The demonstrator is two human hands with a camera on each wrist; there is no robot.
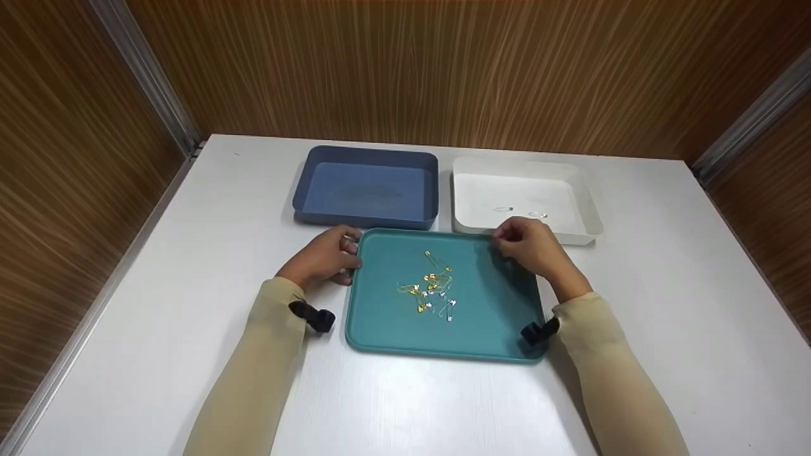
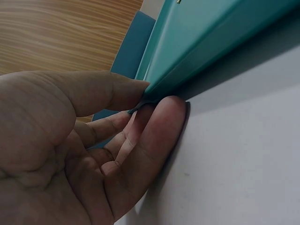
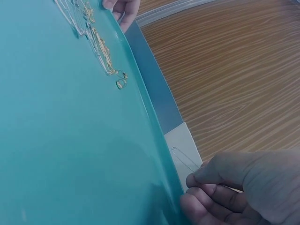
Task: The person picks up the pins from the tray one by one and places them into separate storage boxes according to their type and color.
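Hard to make out from the head view: the exact count of safety pins [image 1: 433, 289] heaped at the middle of the teal tray [image 1: 386, 329], a tangle of gold and silver too small to separate. Equally faint: two silver pins [image 1: 519, 211] lying on the floor of the white bin [image 1: 586, 212] beyond the tray's far right corner. Blue bin [image 1: 367, 185] just left of the white one, both close behind the tray on the white table [image 1: 190, 253]. Cut off in the left wrist view: most of the tray, only its rim and underside showing; in the right wrist view, the fingertips partly hidden behind one another.

Left hand [image 1: 324, 258] at the tray's far left corner, thumb [image 2: 112, 91] over the rim and fingers [image 2: 154, 136] tucked under its edge against the table, pinching the rim between them. Right hand [image 1: 531, 244] over the tray's far right corner, knuckles up, fingers curled together with thumb and forefinger nipping one thin silver safety pin [image 3: 183, 159], held at the tray's far edge beside the white bin. Both forearms in beige sleeves, a dark strap at each wrist, elbows drawn back toward the near edge of the table.
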